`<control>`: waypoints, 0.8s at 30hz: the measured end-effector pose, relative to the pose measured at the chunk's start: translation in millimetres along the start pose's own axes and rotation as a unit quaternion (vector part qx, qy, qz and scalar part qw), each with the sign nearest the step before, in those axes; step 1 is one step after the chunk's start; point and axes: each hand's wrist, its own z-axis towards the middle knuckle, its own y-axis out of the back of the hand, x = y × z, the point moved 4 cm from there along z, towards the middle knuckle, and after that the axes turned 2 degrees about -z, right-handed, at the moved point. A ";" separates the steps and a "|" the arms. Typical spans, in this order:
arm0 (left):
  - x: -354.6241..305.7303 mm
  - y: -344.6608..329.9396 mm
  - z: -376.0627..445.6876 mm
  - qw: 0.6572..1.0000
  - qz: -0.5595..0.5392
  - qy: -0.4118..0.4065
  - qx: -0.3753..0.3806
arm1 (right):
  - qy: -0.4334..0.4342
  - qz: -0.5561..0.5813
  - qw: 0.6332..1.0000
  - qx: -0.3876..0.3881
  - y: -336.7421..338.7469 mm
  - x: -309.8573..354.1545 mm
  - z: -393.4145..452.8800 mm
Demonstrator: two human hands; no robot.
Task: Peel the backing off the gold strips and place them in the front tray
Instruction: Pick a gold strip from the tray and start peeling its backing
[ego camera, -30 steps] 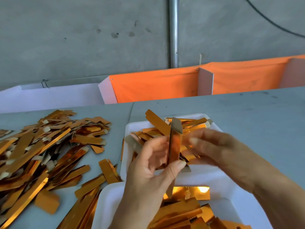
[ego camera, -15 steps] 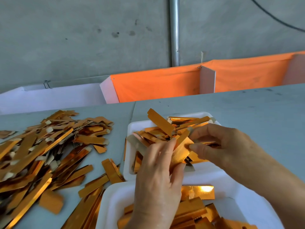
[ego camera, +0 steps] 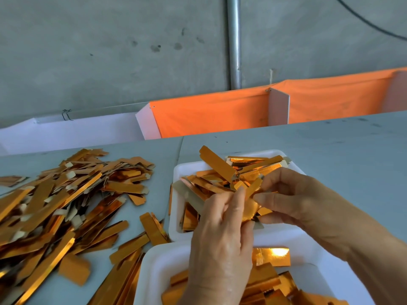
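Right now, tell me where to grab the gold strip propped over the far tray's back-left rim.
Pinch the gold strip at its raised upper-left end, coming from the left. That end sticks up past the far tray, while the lower end is buried in the pile.

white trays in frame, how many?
2. The far tray sits behind both hands, full of gold strips; the near tray is at the bottom edge, partly cropped. Others could be out of frame.

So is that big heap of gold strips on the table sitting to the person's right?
No, the loose pile of gold strips lies on the table to the person's left, beside the two white trays.
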 end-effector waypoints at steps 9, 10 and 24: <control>-1.6 -4.4 -1.3 0.999 0.013 -0.014 0.038 | -0.054 -0.038 0.998 0.003 1.9 -7.4 2.6; -2.2 -5.0 -1.4 0.999 0.015 -0.016 0.042 | -0.060 -0.030 0.998 0.014 3.1 -8.2 2.4; 4.4 -3.2 -1.1 0.999 -0.030 0.001 0.034 | 0.012 -0.058 0.995 0.080 7.0 -6.3 2.4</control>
